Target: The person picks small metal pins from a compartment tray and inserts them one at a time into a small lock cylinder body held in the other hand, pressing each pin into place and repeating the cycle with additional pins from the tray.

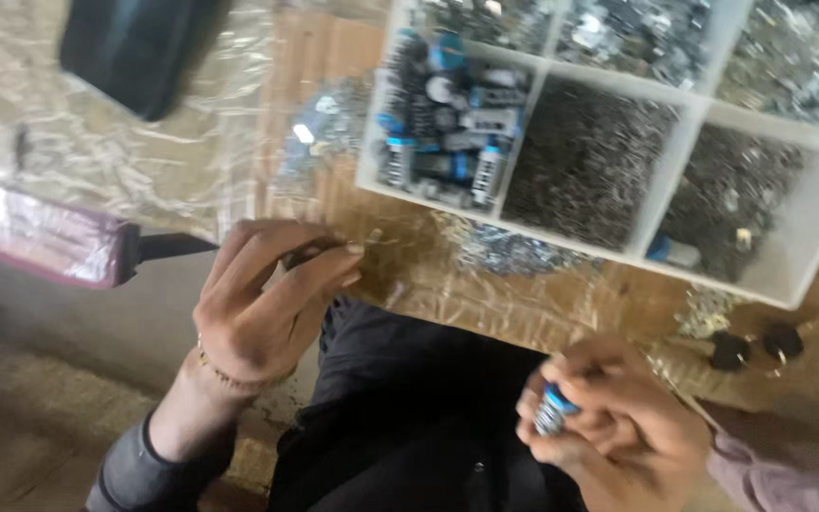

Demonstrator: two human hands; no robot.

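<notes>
Wooden bench under crinkled clear plastic sheet (125, 142), with a white compartment tray (684, 102) of small metal parts at two o'clock and loose parts (514, 251) spilled along its near edge. Right hand (618, 427), at five o'clock, has its fingers closed round a small blue-capped cylindrical part with a spring (552, 410), held off the bench over the lap; left hand (263, 299), at nine o'clock, has its fingers curled at the bench edge — whether they pinch anything I cannot tell through the blur. Risk as I judge it: the part sits clear of the bench, so a slack grip would drop it to the lap or floor — and a sleeve could sweep the loose parts off the edge.
</notes>
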